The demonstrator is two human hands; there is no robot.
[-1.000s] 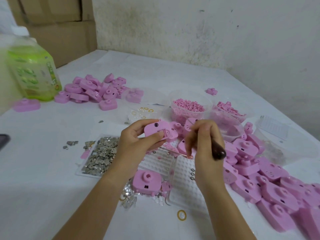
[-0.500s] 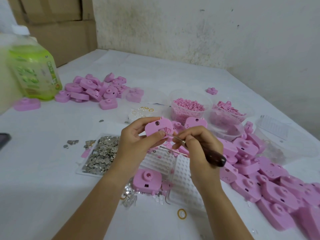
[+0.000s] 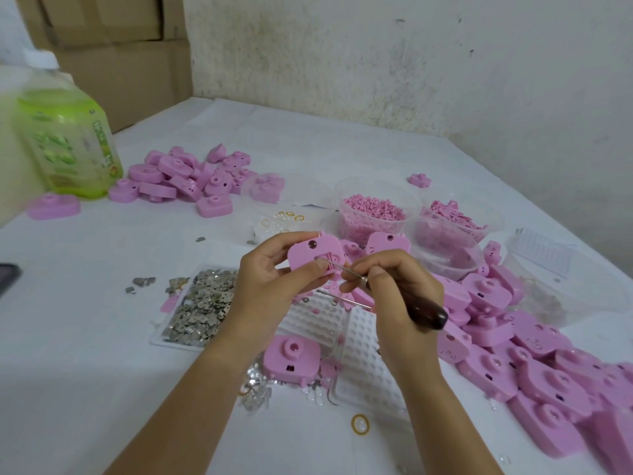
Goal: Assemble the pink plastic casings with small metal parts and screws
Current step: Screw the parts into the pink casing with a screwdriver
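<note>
Here, I hold a pink casing (image 3: 315, 257) above the table (image 3: 85, 337), pick (image 3: 426, 311) at its slot (image 3: 322, 258).
A tray of small metal parts (image 3: 202, 303) lies just left of my left hand (image 3: 270, 286), which clasps the casing by its edges, thumb on its face. My right hand (image 3: 400, 293) pinches the dark-handled pick, its thin metal tip touching the slot. Further right, loose casings (image 3: 534, 358) lie heaped.
</note>
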